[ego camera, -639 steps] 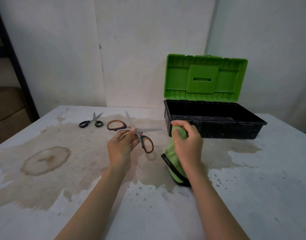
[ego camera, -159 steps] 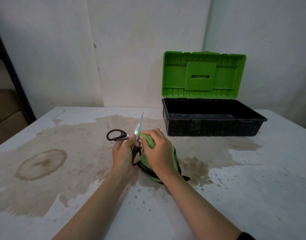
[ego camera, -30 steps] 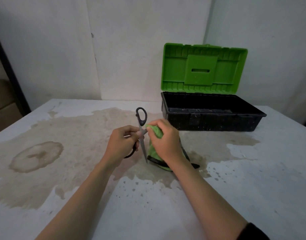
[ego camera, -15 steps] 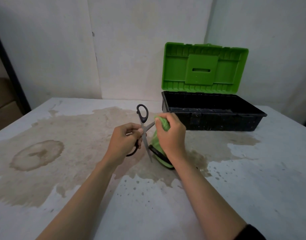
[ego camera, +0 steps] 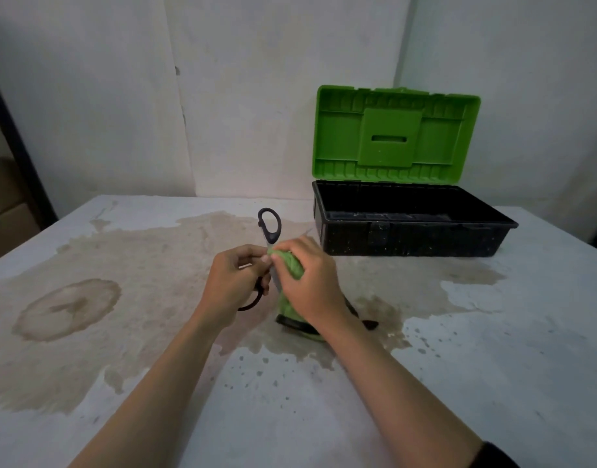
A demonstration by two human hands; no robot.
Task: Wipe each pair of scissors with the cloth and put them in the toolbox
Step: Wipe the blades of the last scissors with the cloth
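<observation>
Mostly hidden, the scissors (ego camera: pixel 272 235) show only black plastic handle loops above the stained table (ego camera: pixel 492 332); the left hand (ego camera: pixel 234 282) grips them, the right hand (ego camera: pixel 312 282) pinches fuzzy green cloth (ego camera: pixel 290 265) around the blade. Beyond, the open toolbox (ego camera: pixel 408 241) has a dark, indistinct interior.

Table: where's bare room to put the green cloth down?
Bare: white stained table right of the right hand, before the black green-lidded toolbox; and left, around the round brown stain. Crowded: centre, left hand gripping black-handled scissors against green cloth.
</observation>
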